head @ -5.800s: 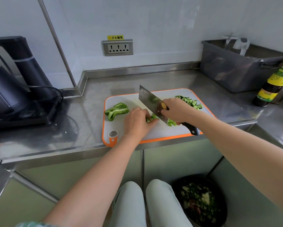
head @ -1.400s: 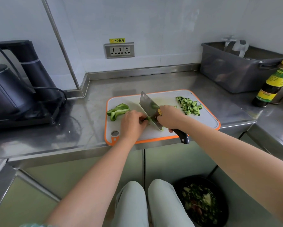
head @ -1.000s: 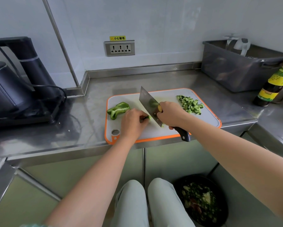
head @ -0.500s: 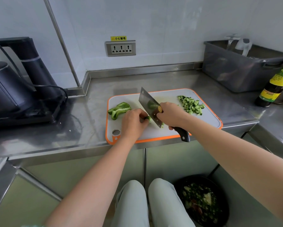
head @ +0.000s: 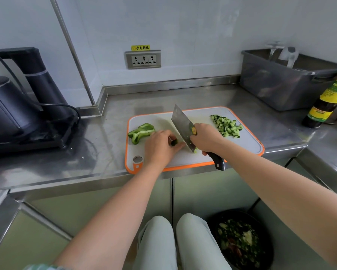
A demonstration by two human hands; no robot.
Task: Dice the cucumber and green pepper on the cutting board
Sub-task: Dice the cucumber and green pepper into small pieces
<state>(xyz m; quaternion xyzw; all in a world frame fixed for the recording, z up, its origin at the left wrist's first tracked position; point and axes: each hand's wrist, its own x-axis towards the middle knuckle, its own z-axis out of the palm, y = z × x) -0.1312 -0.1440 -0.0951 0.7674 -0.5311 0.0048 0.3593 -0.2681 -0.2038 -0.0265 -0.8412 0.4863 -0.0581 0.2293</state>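
Pinching a now-shorter cucumber stub (head: 174,142), left hand (head: 160,148), right hand (head: 205,137) still gripping cleaver (head: 181,124)

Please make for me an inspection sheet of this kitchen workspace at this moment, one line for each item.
Surface: steel counter, with the orange-rimmed cutting board at its front edge.
Job's things: green pepper not yet diced, at the board's left; diced cucumber piled at its right; a small cucumber piece in the middle, with the cleaver beside it.
Clutter: sauce bottle and grey tub at the right; black kettle at the left.
Hands: left hand, fingers curled on the cucumber piece; right hand grips the cleaver.
Cables: black cable loops beside the kettle.
Surroundings: wall socket above the counter; bin of scraps on the floor.
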